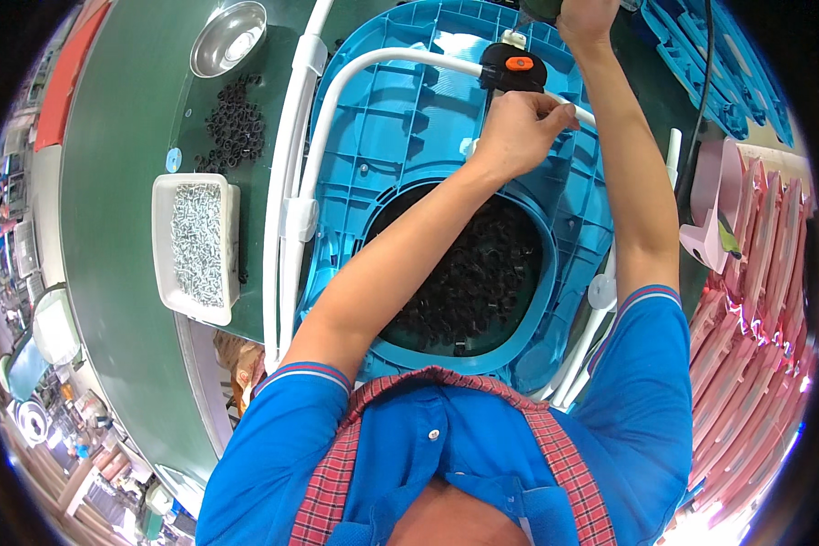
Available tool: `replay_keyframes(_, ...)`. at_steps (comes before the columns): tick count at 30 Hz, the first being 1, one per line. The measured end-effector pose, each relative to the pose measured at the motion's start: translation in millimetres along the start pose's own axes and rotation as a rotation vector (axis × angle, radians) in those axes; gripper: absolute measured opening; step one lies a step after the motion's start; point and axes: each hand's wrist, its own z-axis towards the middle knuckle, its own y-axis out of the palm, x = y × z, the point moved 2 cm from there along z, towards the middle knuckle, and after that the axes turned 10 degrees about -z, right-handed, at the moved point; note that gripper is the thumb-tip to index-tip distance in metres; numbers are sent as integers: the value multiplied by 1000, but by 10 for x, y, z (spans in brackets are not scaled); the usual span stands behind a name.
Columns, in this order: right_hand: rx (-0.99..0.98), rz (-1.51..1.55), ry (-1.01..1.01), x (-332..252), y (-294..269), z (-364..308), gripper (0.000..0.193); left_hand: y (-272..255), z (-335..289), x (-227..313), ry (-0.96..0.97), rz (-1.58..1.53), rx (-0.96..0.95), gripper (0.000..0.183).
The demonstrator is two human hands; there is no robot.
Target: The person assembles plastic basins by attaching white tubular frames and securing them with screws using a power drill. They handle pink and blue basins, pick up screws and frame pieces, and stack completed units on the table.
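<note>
A large blue plastic panel (446,118) with ribs and a round opening lies before me, a bent white tube (373,59) running across it. The tube enters a black plastic fitting (511,75) with an orange button (519,64). My left hand (521,132) is at the fitting's near side, thumb and fingers pinched together; whatever is between them is too small to make out. At the top edge, my right hand (586,20) is closed round a dark green power driver (541,7), mostly cut off by the frame. Its tip is close to a small white piece (513,38) beyond the fitting.
Many black clips (473,282) show through the panel's opening, with more black rings (235,123) at left. A white tub of screws (197,246) and a metal bowl (228,39) stand on the green table (118,182). Pink panels (746,364) are stacked at right; a black cable (708,73) hangs there.
</note>
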Motion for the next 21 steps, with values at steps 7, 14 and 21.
replay_keyframes(7, -90, -32, 27, 165, 84, 30, 23, 13, 9, -69, -4, -58, 35, 32)
replay_keyframes(14, 0, -56, -16, 9, 64, -44, 23, 93, -17, -92, 131, 173, 89, 30)
replay_keyframes(21, 65, -334, -197, -1356, -1333, -107, 47, 119, -6, -130, 234, 300, 55, 27)
